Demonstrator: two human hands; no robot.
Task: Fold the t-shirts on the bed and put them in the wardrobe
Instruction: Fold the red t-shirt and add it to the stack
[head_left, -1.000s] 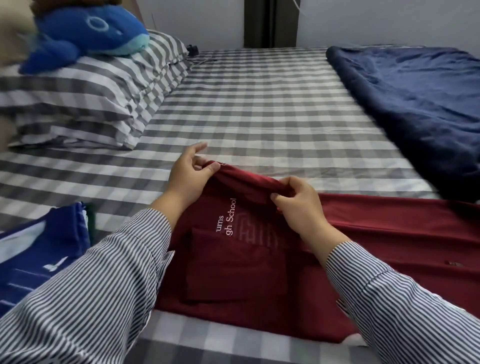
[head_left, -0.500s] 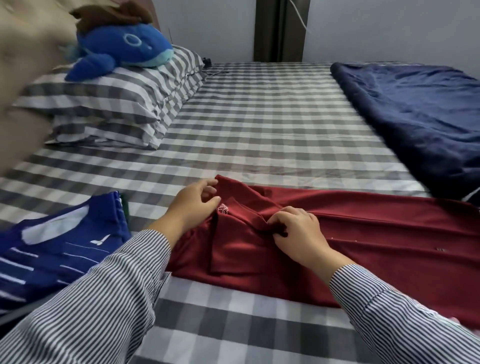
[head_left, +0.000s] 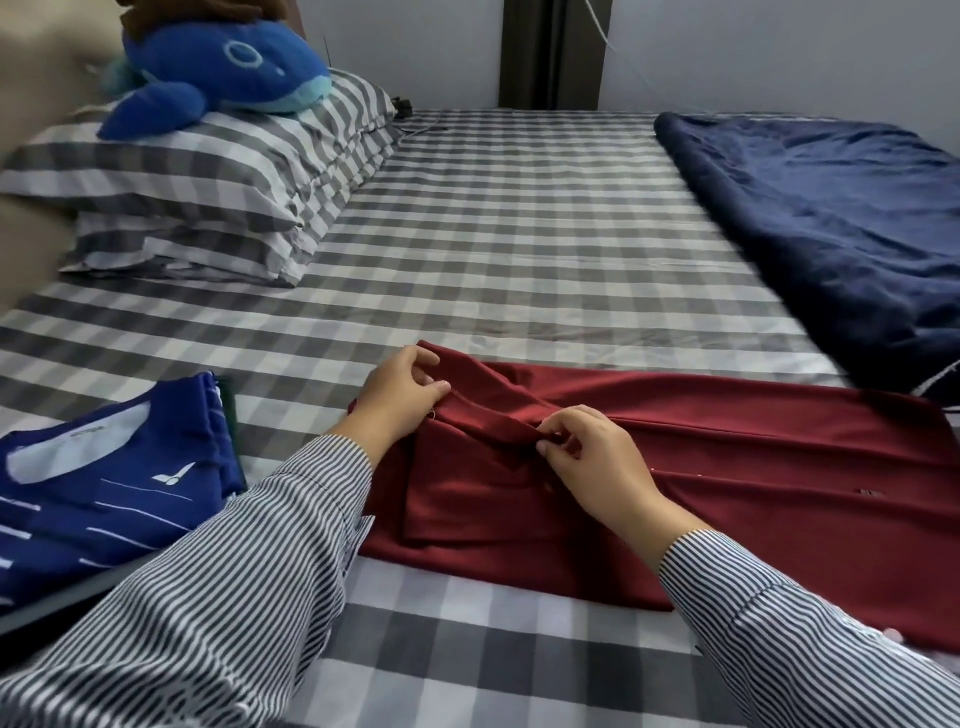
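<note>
While the red t-shirt (head_left: 701, 467) lay flat on the bed (head_left: 519, 234), right of the blue t-shirt (head_left: 104, 483), both the left hand (head_left: 400, 400) and right hand (head_left: 592, 452) pinched its folded collar end. Folding seemed midway; next, likely flattening that fold.

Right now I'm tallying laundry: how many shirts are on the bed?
2. A red shirt lies near the middle, pinched by both hands; a blue shirt lies at the left edge. Something dark green peeks from under the blue one, perhaps more clothing.

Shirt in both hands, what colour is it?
Dark red shirt, plain where visible; the head view shows it.
</note>
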